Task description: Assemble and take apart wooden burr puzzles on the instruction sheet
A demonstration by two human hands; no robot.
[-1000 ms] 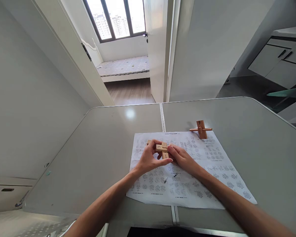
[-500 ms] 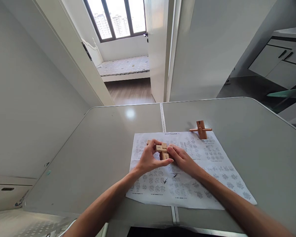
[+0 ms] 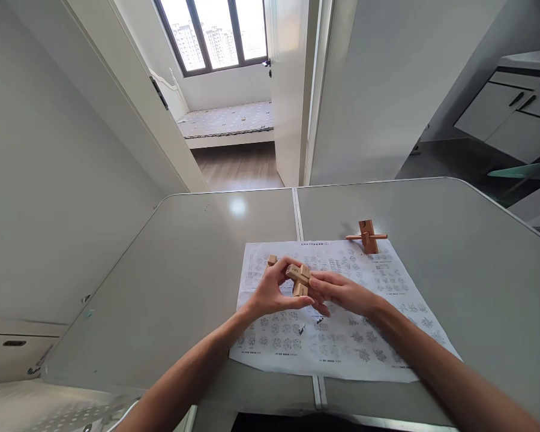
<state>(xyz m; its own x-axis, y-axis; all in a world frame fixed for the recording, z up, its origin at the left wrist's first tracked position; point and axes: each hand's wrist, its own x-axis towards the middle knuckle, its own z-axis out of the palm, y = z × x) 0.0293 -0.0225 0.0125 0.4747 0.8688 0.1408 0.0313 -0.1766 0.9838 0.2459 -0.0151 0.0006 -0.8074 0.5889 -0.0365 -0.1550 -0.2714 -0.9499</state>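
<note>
My left hand (image 3: 272,291) and my right hand (image 3: 342,292) together hold a small cross of interlocked wooden puzzle pieces (image 3: 300,278) just above a printed instruction sheet (image 3: 378,336). The left fingers curl round its left side; the right fingers, held close together, press on its right side. A loose wooden piece (image 3: 272,260) lies on the sheet just left of my left hand. A second wooden puzzle (image 3: 368,236), an upright block with a thin rod through it, stands at the sheet's far right corner.
The sheet lies on a grey folding table (image 3: 162,288) with a centre seam (image 3: 296,219). Beyond the table's far edge are a white wall, an open doorway to a room with a window (image 3: 216,36), and grey cabinets (image 3: 508,108) at right.
The wooden cross has been lifted slightly and tilted. My right hand has shifted to the right with its fingers more stretched out. The loose piece on the sheet is now uncovered.
</note>
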